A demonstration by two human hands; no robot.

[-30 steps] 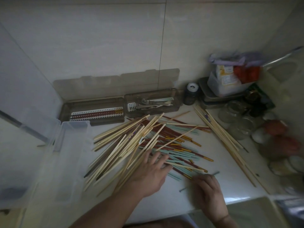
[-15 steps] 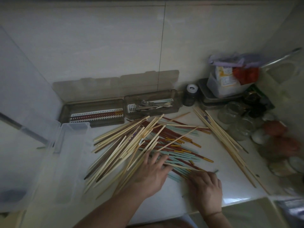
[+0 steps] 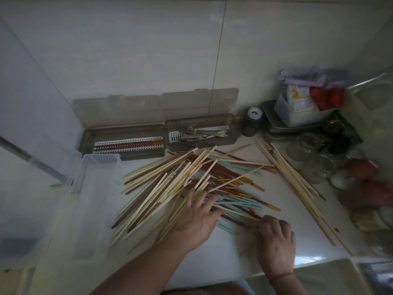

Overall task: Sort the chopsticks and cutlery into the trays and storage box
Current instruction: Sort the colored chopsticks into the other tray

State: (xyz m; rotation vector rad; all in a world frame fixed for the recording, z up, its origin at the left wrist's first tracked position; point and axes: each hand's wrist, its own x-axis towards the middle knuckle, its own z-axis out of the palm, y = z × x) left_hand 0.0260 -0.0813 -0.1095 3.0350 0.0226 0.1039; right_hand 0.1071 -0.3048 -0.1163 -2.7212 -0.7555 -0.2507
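Chopsticks [image 3: 191, 184] lie heaped mid-surface, so while our left hand [image 3: 194, 218] presses flat-fingered, our right hand [image 3: 275, 239], fingers curled pinching the red ones [image 3: 240, 221], should draw out one colour cleanly.

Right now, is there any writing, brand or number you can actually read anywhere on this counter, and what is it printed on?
No text here can be read.
Carton in the clear tub at the back right: blue lettering on top and small print below, too blurred to read.
Pale chopstick in the right-hand bundle: dark markings, too small to tell.
Dark jar, smoky trays and clear storage box: no lettering visible.
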